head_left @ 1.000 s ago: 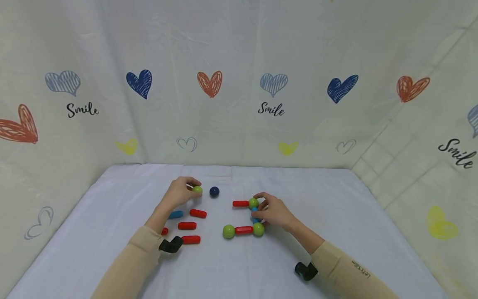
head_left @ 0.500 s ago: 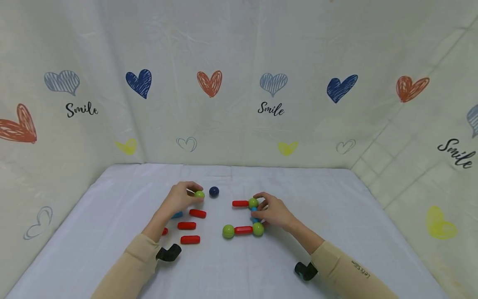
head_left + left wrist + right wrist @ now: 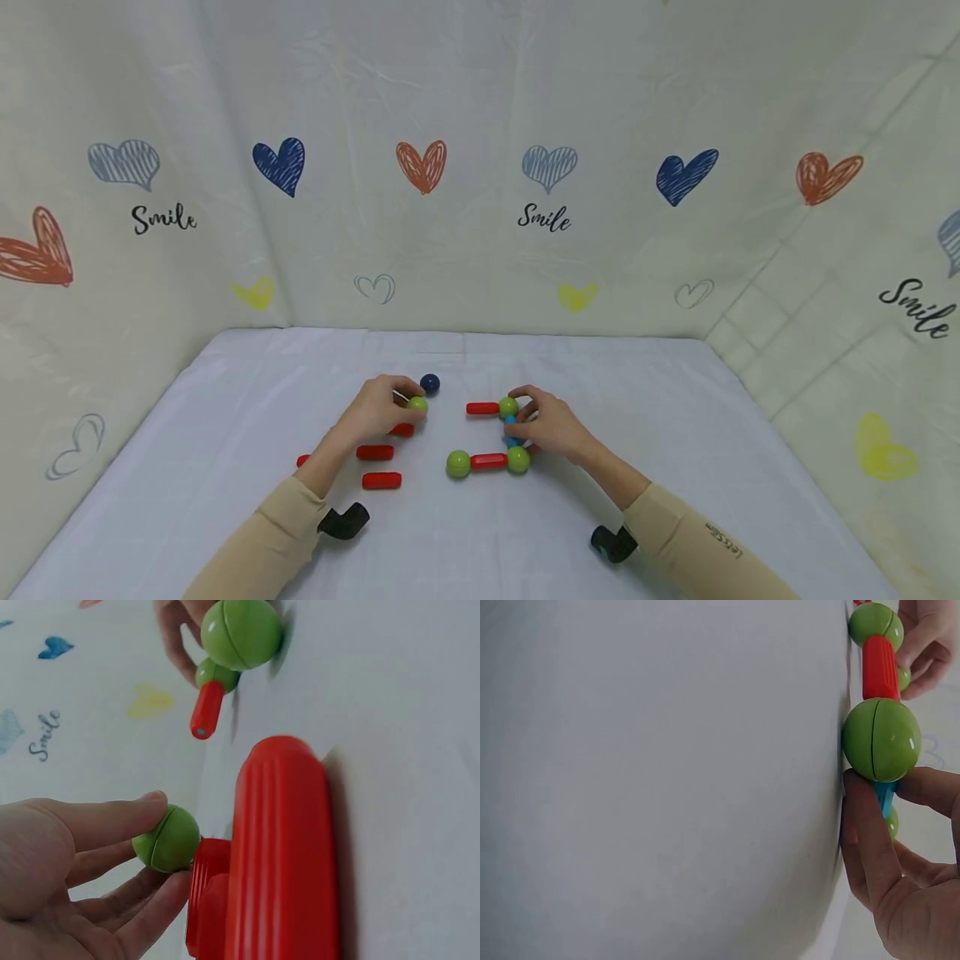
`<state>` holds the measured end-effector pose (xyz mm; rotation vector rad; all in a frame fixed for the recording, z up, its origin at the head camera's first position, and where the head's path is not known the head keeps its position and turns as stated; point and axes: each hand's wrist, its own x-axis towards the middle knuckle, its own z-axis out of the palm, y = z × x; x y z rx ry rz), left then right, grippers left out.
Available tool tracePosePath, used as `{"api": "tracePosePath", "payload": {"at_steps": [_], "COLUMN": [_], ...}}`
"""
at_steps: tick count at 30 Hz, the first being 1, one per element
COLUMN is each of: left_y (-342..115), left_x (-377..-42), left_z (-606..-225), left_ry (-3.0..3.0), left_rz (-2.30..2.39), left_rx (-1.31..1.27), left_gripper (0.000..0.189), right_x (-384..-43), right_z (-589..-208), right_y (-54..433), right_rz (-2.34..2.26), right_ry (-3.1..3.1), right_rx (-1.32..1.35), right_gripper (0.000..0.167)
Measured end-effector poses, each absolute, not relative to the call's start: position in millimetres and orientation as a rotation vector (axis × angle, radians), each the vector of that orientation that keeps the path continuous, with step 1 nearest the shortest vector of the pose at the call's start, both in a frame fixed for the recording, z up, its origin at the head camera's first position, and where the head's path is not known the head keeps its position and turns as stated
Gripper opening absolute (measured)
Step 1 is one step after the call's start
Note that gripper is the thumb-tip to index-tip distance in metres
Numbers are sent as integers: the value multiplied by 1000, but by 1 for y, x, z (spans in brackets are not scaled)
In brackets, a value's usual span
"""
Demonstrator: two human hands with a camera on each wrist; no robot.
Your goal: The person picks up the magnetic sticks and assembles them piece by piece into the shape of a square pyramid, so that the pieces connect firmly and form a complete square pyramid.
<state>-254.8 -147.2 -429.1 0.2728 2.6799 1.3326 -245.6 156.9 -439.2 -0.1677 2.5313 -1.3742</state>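
Note:
In the head view my left hand (image 3: 378, 410) pinches a loose green ball (image 3: 417, 405) between thumb and fingers. The left wrist view shows that green ball (image 3: 167, 838) at the fingertips, close to a red rod (image 3: 214, 859). My right hand (image 3: 557, 427) grips the blue rod (image 3: 511, 431) on the right side of a joined piece. This rod links a far green ball (image 3: 508, 407) and a near green ball (image 3: 517, 460). From the far ball a red rod (image 3: 482, 408) points left. Another red rod (image 3: 489, 461) joins the near ball to a green end ball (image 3: 458, 464).
A dark blue ball (image 3: 430, 384) lies just beyond my left fingers. Loose red rods (image 3: 375, 452) lie on the white cloth (image 3: 450, 542) near my left forearm, one partly hidden by it. A curtain printed with hearts (image 3: 480, 250) stands behind the table.
My left hand has carried the green ball to the right and nearer, and now covers the loose blue rod. My right hand and the joined piece have stayed put.

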Motion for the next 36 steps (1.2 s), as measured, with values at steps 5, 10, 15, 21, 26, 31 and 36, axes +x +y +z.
{"api": "tracePosePath", "payload": {"at_steps": [5,10,15,21,26,31,36], "left_y": [-140,-135,-129,-124,-119,-116,-113], "left_x": [-255,-256,-255,-256,-257,-260,-261], "left_z": [-431,-435,-435,-436,-436,-438,-438], "left_ry": [2685,2693,2690,2687,2693,2693,2678], "left_rz": [1324,1311,1303,1284,1264,1257,1267], "left_rx": [320,334,357,386,401,433,434], "left_gripper": [31,31,31,31,33,32,33], "right_x": [-245,-244,-244,-244,-244,-244,-245], "right_z": [-439,-438,-438,-437,-437,-436,-437], "right_y": [158,157,157,157,156,156,157], "right_rz": [-1385,-1389,-1391,-1381,-1379,-1381,-1385], "right_ry": [2524,2519,2522,2530,2528,2526,2524], "right_rx": [-171,-168,-166,-163,-155,-159,-158], "right_gripper": [53,52,53,53,53,53,53]}}
